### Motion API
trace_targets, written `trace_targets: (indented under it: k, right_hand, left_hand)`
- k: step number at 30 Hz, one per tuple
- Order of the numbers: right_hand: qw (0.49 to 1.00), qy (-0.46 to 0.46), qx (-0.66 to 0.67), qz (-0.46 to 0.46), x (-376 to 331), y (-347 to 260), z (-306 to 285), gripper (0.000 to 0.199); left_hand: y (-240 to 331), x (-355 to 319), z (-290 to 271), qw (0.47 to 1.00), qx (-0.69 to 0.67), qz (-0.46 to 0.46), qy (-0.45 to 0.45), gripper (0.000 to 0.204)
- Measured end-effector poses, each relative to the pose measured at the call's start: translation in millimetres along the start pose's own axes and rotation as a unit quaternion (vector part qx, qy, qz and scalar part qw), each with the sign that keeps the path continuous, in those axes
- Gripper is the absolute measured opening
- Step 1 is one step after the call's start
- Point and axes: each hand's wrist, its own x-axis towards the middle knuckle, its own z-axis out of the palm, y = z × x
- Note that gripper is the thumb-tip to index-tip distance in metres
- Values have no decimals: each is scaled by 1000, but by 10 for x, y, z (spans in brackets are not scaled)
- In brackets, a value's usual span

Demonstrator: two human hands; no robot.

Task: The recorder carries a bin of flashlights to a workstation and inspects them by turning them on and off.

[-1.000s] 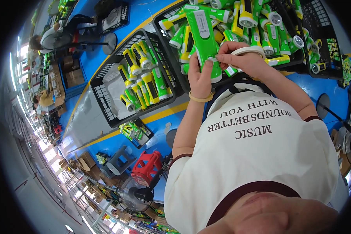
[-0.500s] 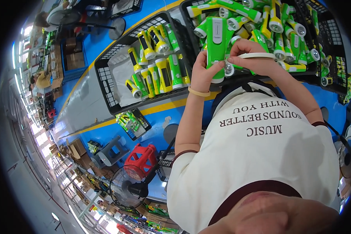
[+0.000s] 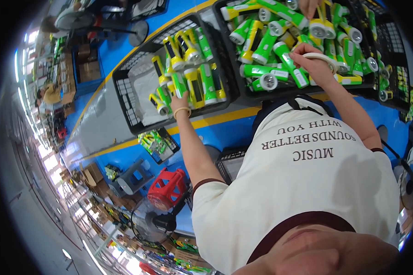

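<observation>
My left hand (image 3: 178, 102) reaches into the left black crate and closes on the lower end of a green-and-yellow flashlight (image 3: 179, 84), among others set in rows. Over the right crate, my right hand (image 3: 311, 64) has its fingers curled at the side of a green flashlight (image 3: 290, 63) lying on the pile. A white ring (image 3: 325, 57), like a narrow roll of tape, hangs about that hand; how it is held is partly hidden. Another person's hand (image 3: 309, 6) comes in from the top edge, touching flashlights in the same pile.
The left black crate (image 3: 124, 101) has a pale liner. The right black crate (image 3: 236, 68) holds a jumbled heap. A smaller crate of flashlights (image 3: 157, 145), a red stool (image 3: 167, 188) and a black fan (image 3: 163, 222) stand at my left on the blue floor.
My left hand has moved left with the green flashlight from above the right crate into the left crate. My right hand has let go of it and shifted over the pile. Another person's hand has appeared.
</observation>
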Motion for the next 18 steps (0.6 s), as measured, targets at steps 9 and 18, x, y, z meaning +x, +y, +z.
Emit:
trace_targets:
  k: [9, 18]
  right_hand:
    - [997, 52, -26, 44, -319, -166, -700, 16]
    - [993, 67, 87, 41, -617, -174, -1151, 11]
  left_hand:
    - [3362, -566, 637, 737, -123, 649, 144, 32]
    - [4498, -467, 523, 709, 334, 612, -102, 55]
